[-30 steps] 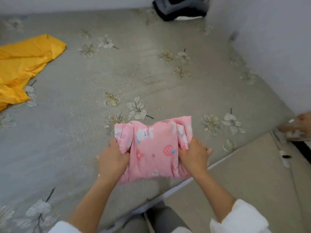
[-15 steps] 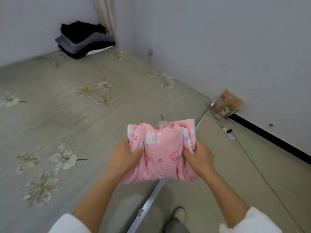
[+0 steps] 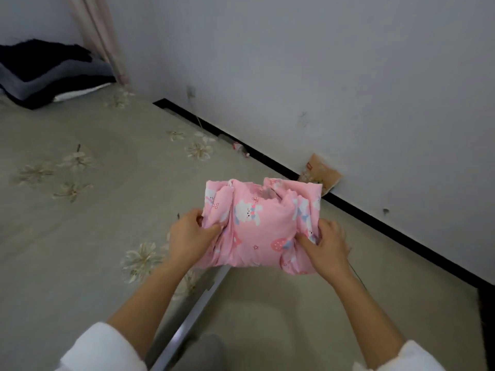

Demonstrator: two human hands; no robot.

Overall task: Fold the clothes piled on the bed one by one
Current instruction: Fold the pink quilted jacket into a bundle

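Both my left hand (image 3: pixel 191 238) and right hand (image 3: pixel 325 249) grip the folded pink garment (image 3: pixel 257 226) by its sides, keeping the fold together, lifted over the bed (image 3: pixel 80 236) edge.

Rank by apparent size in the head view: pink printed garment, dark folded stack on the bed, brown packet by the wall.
1. pink printed garment, held close to the camera.
2. dark folded stack, nearly as large; it is farther off and cut by the frame edge, so this order is unsure.
3. brown packet, clearly smallest.
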